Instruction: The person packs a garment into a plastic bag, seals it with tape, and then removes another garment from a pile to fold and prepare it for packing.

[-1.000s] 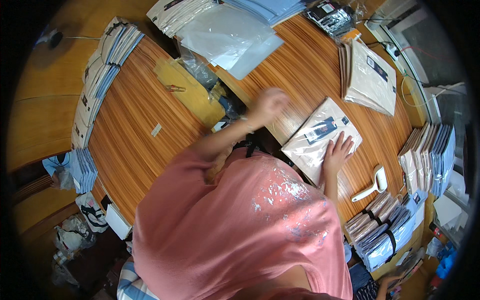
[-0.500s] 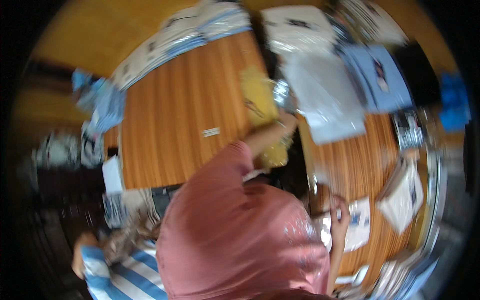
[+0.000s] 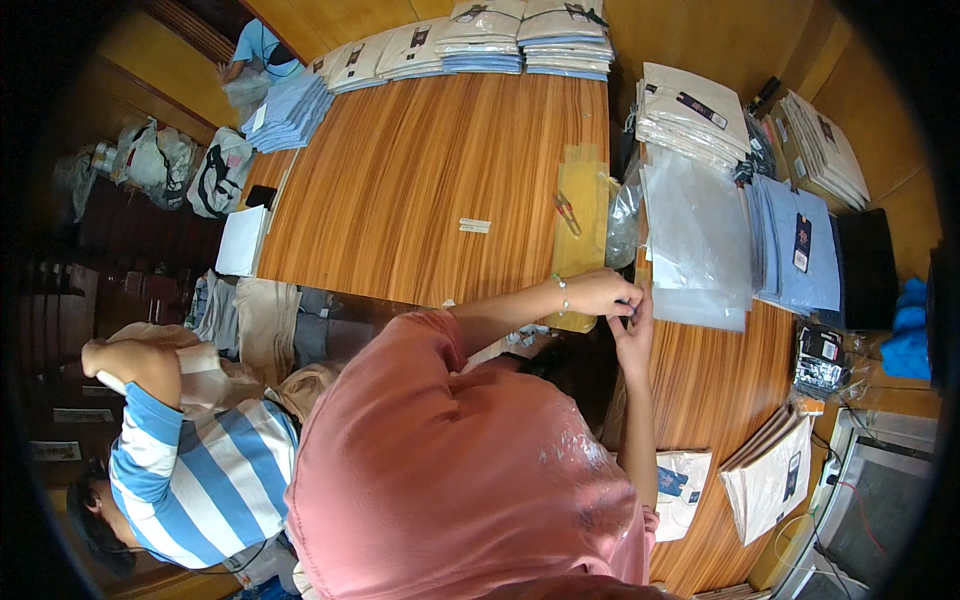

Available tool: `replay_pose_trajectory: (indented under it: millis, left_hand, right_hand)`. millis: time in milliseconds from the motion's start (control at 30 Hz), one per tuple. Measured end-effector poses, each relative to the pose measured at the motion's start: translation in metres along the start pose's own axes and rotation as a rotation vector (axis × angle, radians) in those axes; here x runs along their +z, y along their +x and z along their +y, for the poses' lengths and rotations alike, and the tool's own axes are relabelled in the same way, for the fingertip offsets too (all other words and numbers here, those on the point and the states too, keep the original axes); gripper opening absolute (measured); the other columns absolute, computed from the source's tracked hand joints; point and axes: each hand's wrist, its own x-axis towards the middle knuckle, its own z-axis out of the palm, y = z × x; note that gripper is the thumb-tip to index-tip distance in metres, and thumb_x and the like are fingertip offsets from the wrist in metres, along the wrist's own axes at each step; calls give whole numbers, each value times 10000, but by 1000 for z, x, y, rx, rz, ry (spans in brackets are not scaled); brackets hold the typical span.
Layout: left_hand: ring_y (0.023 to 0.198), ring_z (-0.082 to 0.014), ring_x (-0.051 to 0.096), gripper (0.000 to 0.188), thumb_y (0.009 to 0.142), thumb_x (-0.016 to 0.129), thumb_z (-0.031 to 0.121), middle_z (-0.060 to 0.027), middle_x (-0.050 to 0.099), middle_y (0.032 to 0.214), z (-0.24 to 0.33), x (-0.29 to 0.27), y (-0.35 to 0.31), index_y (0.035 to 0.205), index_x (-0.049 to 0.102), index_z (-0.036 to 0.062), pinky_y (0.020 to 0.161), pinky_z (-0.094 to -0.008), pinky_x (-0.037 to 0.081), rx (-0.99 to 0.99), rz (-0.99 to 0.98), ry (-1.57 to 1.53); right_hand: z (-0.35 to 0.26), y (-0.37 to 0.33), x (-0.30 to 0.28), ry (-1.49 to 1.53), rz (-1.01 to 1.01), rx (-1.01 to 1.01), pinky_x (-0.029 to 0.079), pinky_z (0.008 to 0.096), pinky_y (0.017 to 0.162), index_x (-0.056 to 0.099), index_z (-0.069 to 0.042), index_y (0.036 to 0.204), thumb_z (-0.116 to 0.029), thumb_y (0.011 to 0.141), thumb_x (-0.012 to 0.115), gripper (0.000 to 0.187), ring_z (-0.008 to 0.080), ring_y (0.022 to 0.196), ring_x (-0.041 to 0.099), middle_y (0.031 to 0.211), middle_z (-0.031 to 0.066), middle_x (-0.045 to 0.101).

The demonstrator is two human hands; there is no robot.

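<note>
Left hand (image 3: 598, 293) and right hand (image 3: 634, 335) meet at the near edge of the stack of clear plastic bags (image 3: 695, 240). Both reach from below, over the person's pink shirt (image 3: 460, 470). Left hand: fingers curled and pressed together at the tips, closed at the corner of the lowest bag; a thin bracelet (image 3: 563, 293) sits on the wrist. Right hand: palm up toward the bag edge, fingertips touching the left hand's fingertips at the same corner. Whether either hand actually pinches plastic cannot be told; the contact point is too small and partly covered.

The bag stack lies flat on the long wooden counter (image 3: 420, 190), right of centre, its near edge just above the hands. Just beside it to the left: a crumpled clear plastic wrapper (image 3: 622, 215), then a flat yellow-brown paper envelope (image 3: 580, 230) with a small pair of red-handled scissors (image 3: 568, 212) lying on it. A small white label strip (image 3: 474, 226) lies alone on bare wood, well apart from the hands.

Right of the bags: a pile of folded light-blue shirts (image 3: 800, 245), touching a black flat case (image 3: 866, 268). Far side of the counter: rows of packed white folded shirts (image 3: 690, 110) and further stacked packs (image 3: 520, 35). Near right: more packed white shirts (image 3: 770, 480) and one single pack (image 3: 683, 490) beside the right forearm.

Lower left: another person in a blue-and-white striped shirt (image 3: 195, 480), arm raised, not at the counter.
</note>
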Motion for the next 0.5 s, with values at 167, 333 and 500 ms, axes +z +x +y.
replay_pose_trajectory:
  millis: [167,333,500]
  left_hand:
    - [727,-260,588,184,880,563,225,-110,605,779,34,-19,-18,879,546,41,665,-368,442,60,178,-186]
    - [727,-248,563,199,881,567,227,-114,582,776,65,-31,5,891,543,30,684,-345,437,151,182,-290]
    - [829,-116,534,166,883,580,191,-32,588,849,123,9,74,933,581,33,749,-266,441,354,44,-453]
  right_hand:
    - [-26,-46,-38,-15,-200,414,357,222,437,498,-17,1193,-77,885,558,319,54,501,429,668,-20,468]
    - [-77,-149,-130,-81,-97,464,370,202,482,587,-15,1115,-131,901,546,247,60,541,419,691,-27,473]
    - [-129,-270,-213,-243,263,544,406,228,519,597,0,1058,-156,907,506,236,89,572,478,659,2,502]
